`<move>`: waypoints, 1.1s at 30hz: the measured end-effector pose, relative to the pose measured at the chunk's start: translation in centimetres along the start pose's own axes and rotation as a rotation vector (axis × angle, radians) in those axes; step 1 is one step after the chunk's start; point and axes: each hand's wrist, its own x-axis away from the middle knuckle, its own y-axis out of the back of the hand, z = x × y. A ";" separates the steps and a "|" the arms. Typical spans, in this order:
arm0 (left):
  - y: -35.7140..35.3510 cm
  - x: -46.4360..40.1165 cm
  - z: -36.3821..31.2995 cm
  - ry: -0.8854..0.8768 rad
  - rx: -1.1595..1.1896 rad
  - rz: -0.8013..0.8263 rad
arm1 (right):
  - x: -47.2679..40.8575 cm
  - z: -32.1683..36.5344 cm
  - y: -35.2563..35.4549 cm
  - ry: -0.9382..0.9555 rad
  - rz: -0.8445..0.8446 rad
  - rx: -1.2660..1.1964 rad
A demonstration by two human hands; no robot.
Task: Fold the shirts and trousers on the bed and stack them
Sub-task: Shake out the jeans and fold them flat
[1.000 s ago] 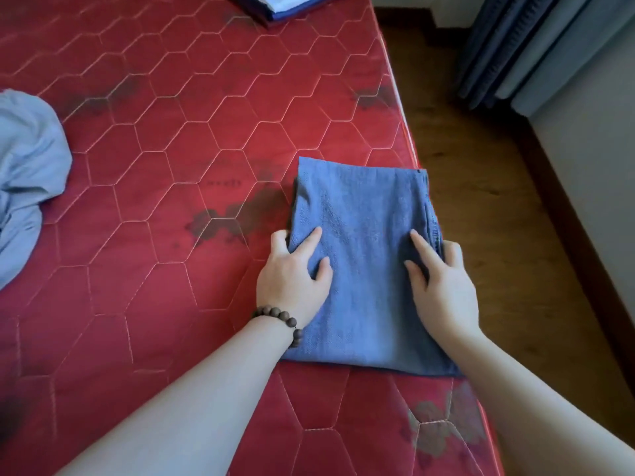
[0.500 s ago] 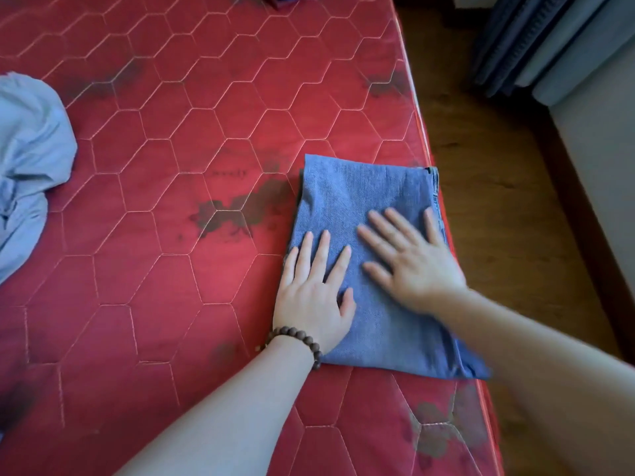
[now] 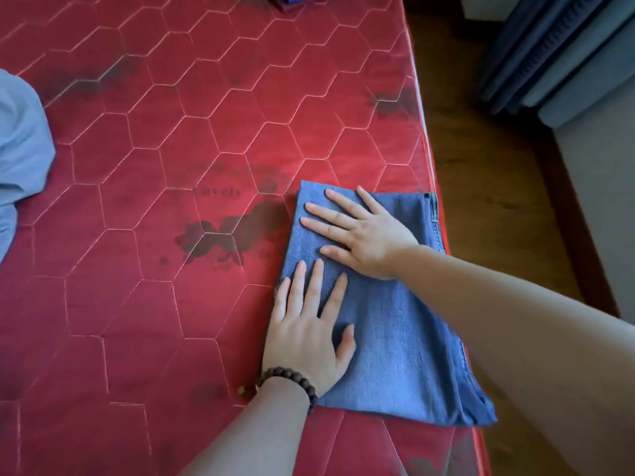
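Folded blue denim trousers [image 3: 402, 341] lie as a neat rectangle near the right edge of the red quilted mattress [image 3: 192, 166]. My left hand [image 3: 309, 331], with a bead bracelet at the wrist, presses flat on the near left part of the fold, fingers straight and spread. My right hand [image 3: 364, 231] lies flat across the far part, fingers pointing left toward the fold's left edge. A crumpled light blue garment [image 3: 20, 156] sits at the left edge of the view, partly cut off.
A dark blue stack [image 3: 295, 0] peeks in at the top edge of the bed. To the right of the mattress runs wooden floor [image 3: 481, 166], with blue curtains [image 3: 556, 53] and a grey wall at the far right.
My right hand has slid further up and to the left across the folded trousers. Both hands went from curled at the edges to flat on the cloth. The view has shifted slightly.
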 end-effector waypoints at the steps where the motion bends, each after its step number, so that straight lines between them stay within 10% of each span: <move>1: -0.1 0.0 0.0 -0.002 -0.001 -0.007 | 0.0 -0.6 0.0 -0.043 0.004 0.008; 7: -0.3 0.2 0.2 -0.021 -0.009 -0.032 | 2.5 -6.2 2.6 -0.757 -0.014 0.020; 10: -0.3 0.1 0.2 -0.019 -0.008 -0.037 | 3.8 1.1 2.9 -0.589 -0.290 -0.074; 13: -0.4 0.1 0.1 -0.014 -0.006 -0.051 | 7.6 8.8 0.8 -0.398 -0.204 -0.236; 19: -0.8 0.1 0.2 -0.018 -0.052 -0.091 | 12.2 4.7 -1.0 -0.940 -0.116 -0.135; 24: -0.6 0.2 0.2 -0.031 -0.058 -0.098 | 13.1 13.8 -1.2 -0.570 -0.241 -0.266; 33: -0.8 0.4 0.8 -0.040 0.026 -0.147 | 14.8 13.8 -3.6 -0.768 -0.190 -0.353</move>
